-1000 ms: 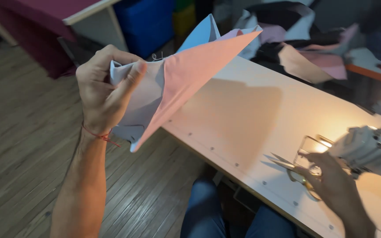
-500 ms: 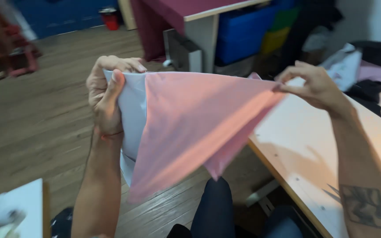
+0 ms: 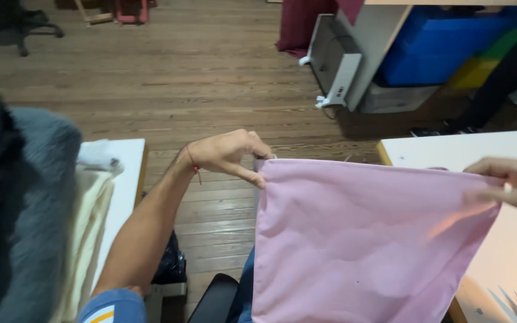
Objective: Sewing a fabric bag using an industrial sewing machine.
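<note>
Since the earlier frame, the pink fabric (image 3: 354, 239) has been drawn out from a bunched, slanted fold into a flat sheet hung level between the two hands, and the view has been turned further toward the floor.

Left hand (image 3: 225, 155): thumb and forefinger are pinched on the upper left corner of the fabric; the remaining fingers are curled under. The wrist is bent downward, a red thread is worn around it, and the forearm is extended up from the lower left.

Right hand (image 3: 513, 185): the fingers are closed on the upper right corner, partly blurred; the hand is cut by the frame edge.

One piece of fabric is held, its top edge taut, its body hanging in front of the lap and overlapping the white table (image 3: 450, 149) at right.

Counted nearby: two white tabletops, one being the side table (image 3: 124, 173) at left with pale cloth (image 3: 88, 227) on it; one grey garment (image 3: 31, 203); one blue bin (image 3: 438, 48); one wooden floor (image 3: 181, 78).
</note>
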